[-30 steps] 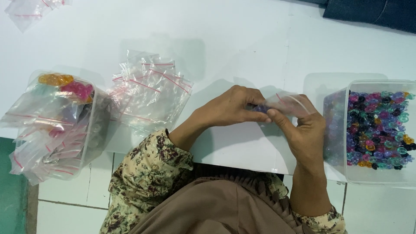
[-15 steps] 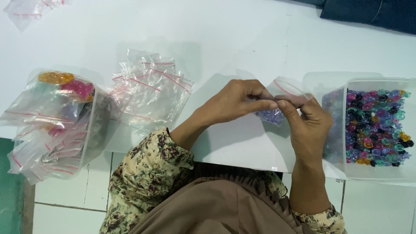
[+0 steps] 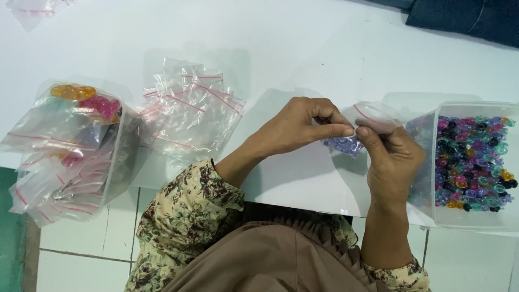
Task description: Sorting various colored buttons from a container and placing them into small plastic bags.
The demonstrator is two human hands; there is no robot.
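Observation:
My left hand (image 3: 296, 127) and my right hand (image 3: 392, 157) meet over the white table, both pinching the top edge of a small clear zip bag (image 3: 351, 141) with a red seal line. The bag holds a few purple beads at its bottom. Thumb and forefinger tips of both hands touch at the bag's seal. My forearms come up from the lower edge in floral sleeves.
A clear plastic tub (image 3: 430, 208) of mixed coloured beads sits at the right. A pile of empty zip bags (image 3: 189, 111) lies left of centre. Another tub (image 3: 116, 162) at the far left holds filled bags. Dark fabric (image 3: 470, 19) lies at the top right.
The bag has turned from lying flat between my hands to hanging below my fingertips, and both hands have closed in on its top edge.

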